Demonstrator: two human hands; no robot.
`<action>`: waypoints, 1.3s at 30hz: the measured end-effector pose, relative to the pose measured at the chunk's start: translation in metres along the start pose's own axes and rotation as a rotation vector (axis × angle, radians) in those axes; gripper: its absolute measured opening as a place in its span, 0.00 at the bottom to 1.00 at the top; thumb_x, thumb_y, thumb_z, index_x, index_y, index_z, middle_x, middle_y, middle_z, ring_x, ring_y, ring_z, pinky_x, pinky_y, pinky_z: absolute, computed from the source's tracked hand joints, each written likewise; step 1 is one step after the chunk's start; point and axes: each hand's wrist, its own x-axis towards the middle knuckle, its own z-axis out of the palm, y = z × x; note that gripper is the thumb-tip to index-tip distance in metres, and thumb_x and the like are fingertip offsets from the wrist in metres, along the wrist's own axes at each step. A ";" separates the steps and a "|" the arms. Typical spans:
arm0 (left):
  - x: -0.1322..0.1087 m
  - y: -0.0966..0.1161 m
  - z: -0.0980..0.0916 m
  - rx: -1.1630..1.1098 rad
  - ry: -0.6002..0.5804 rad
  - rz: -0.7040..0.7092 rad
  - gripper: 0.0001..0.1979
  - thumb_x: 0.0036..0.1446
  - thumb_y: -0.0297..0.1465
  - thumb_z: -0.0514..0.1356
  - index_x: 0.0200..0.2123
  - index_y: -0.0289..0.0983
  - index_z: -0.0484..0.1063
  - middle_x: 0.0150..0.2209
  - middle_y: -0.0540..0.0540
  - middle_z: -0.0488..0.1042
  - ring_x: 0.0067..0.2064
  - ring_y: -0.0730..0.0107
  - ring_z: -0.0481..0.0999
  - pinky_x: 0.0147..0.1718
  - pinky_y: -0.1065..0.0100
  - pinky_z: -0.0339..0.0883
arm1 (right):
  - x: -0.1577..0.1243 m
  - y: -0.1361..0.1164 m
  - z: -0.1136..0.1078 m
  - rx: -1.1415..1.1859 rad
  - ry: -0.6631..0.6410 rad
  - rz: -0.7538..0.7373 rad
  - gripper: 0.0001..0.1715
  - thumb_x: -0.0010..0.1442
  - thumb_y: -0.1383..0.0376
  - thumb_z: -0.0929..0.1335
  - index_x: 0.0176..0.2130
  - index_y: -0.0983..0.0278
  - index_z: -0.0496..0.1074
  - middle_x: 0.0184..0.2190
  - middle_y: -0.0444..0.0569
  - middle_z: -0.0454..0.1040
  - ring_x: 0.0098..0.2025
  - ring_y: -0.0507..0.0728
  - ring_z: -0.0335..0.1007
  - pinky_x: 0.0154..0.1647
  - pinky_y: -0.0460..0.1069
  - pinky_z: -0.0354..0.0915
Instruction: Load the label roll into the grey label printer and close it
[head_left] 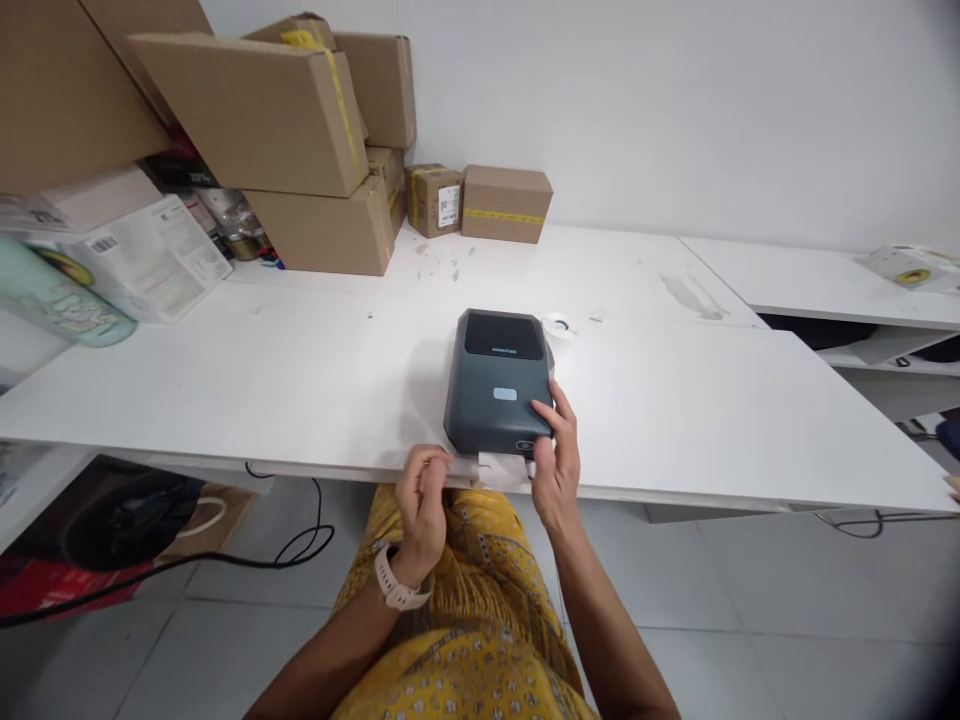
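A dark blue-grey device (487, 400) with a black top panel and a pale button stands near the front edge of the white table. White paper (502, 469) sticks out of its front side, over the table edge. My right hand (556, 460) rests against the device's right front corner, fingers apart, with the index finger on its top. Left of the paper, my left hand (424, 505) is closed at the table edge, its fingertips near the device's front left corner; what they pinch is too small to make out. A small white roll (556, 324) lies behind the device's right side.
Cardboard boxes (322, 230) are stacked at the back left, with two smaller boxes (504, 203) by the wall. A mint-green bottle (67, 300) and white box (161, 260) stand far left. Black cables (300, 560) hang below the table.
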 end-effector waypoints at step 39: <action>0.162 -0.015 0.035 -0.052 -0.487 -0.080 0.44 0.50 0.30 0.65 0.70 0.41 0.56 0.70 0.38 0.63 0.68 0.48 0.67 0.62 0.51 0.67 | 0.144 0.007 0.009 -0.360 -0.869 -0.315 0.24 0.74 0.52 0.57 0.43 0.58 0.76 0.34 0.47 0.81 0.39 0.60 0.78 0.68 0.69 0.57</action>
